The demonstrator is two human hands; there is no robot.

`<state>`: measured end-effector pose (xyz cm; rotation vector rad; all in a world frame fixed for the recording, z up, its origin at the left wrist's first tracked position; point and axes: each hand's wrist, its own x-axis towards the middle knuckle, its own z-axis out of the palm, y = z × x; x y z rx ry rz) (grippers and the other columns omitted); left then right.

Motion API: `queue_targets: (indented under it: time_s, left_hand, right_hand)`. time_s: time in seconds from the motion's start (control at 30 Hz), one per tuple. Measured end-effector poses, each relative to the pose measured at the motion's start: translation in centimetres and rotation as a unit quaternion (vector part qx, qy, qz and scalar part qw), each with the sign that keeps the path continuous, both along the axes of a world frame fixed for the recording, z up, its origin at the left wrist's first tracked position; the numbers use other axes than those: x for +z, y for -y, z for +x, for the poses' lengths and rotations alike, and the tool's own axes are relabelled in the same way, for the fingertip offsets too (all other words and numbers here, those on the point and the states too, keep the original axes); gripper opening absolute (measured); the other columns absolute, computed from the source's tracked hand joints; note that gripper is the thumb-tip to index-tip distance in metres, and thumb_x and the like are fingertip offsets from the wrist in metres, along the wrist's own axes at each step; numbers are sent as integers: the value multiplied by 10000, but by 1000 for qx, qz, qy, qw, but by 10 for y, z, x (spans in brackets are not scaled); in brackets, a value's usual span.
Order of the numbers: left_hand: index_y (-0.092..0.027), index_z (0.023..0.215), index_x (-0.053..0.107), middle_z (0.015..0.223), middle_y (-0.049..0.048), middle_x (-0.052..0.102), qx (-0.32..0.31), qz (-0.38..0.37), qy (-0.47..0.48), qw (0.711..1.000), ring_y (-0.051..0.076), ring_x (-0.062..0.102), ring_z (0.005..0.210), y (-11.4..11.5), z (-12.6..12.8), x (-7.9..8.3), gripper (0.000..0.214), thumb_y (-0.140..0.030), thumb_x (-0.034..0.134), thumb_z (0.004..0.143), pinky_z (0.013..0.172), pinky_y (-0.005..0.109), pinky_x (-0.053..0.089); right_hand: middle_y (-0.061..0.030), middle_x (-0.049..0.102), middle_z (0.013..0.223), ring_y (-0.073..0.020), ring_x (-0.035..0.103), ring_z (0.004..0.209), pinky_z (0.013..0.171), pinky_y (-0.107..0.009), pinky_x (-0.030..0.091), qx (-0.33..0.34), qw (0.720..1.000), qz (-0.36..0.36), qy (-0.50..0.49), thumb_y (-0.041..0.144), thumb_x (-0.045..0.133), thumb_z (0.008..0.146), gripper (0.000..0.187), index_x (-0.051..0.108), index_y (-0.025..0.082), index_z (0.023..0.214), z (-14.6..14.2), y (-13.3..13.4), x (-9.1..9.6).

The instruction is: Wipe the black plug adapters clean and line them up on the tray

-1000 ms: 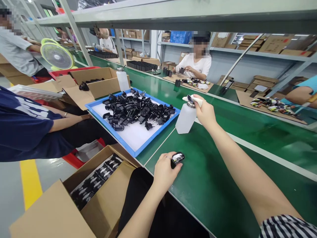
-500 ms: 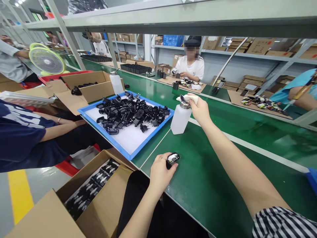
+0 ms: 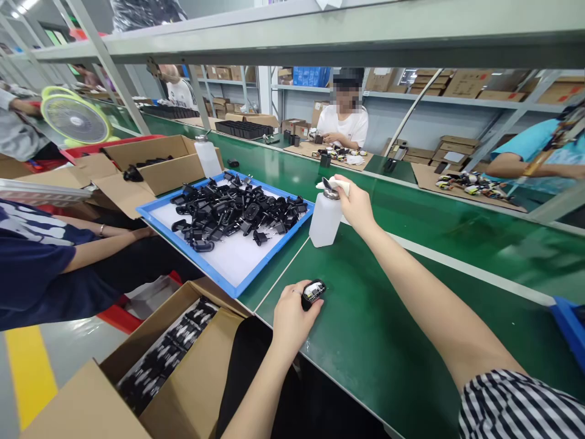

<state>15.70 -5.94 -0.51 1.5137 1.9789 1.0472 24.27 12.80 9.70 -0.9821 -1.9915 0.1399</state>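
My left hand (image 3: 292,314) is closed around a small black plug adapter (image 3: 314,292) just above the green table; its open side shows white and metallic parts inside. Farther forward, my right hand (image 3: 357,206) pinches a white cloth (image 3: 337,184) against the metal top of a white dispenser bottle (image 3: 325,221). The bottle stands upright on the table. Left of it lies a blue-rimmed tray (image 3: 256,273) heaped with black plug parts (image 3: 242,210).
Below the table edge at left is an open carton (image 3: 183,366) with rows of black parts. Another carton (image 3: 171,174) and a second bottle (image 3: 208,157) stand behind the tray. A co-worker (image 3: 91,250) sits at left; a blue bin (image 3: 569,329) is at right.
The whole view has shifted slightly, moving things leftward in the picture. Both hands keep their holds, the right still pressing the cloth at the bottle top.
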Motion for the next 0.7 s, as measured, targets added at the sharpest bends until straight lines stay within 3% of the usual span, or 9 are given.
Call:
queue_targets:
  time_s: [0.27, 0.7]
  left_hand:
    - [-229, 944, 500, 899, 19, 526, 0, 0, -4, 1000, 153, 501, 846, 0, 0, 2, 285, -257, 514, 660, 743, 279, 388]
    - [-222, 953, 493, 898, 23, 523, -1, 2, -9, 1000, 154, 501, 848, 0, 0, 2, 299, -266, 520, 659, 740, 275, 388]
  right_hand:
    - [-55, 567, 996, -215, 518, 902, 750, -346, 408, 5, 1000, 14, -2, 273, 320, 793, 319, 484, 159, 1041, 0, 0, -2]
    - [-72, 556, 1008, -199, 505, 911, 748, -320, 395, 0, 997, 56, 54, 197, 296, 788, 310, 472, 133, 1036, 3, 4, 2]
